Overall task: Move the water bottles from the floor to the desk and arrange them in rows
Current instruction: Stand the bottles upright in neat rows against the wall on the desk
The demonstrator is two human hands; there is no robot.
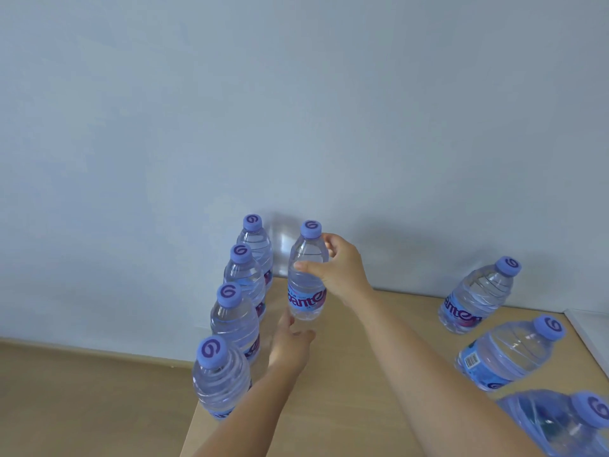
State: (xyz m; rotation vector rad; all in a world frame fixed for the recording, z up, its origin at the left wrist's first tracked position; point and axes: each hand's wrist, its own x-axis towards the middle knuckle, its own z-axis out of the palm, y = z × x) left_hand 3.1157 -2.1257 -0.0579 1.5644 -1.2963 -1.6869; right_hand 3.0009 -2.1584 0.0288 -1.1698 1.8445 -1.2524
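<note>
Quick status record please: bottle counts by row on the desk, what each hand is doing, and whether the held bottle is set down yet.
left row: four upright bottles along desk edge
right row: three bottles
right hand: grips fifth bottle by its shoulder
left hand: open, at that bottle's base
set down: cannot tell

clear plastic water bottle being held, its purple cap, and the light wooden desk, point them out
clear plastic water bottle [305, 291]: head view, on its blue label
purple cap [311, 228]: head view, on the cap's top face
light wooden desk [379, 357]: head view, on bare desktop between the arms
</note>
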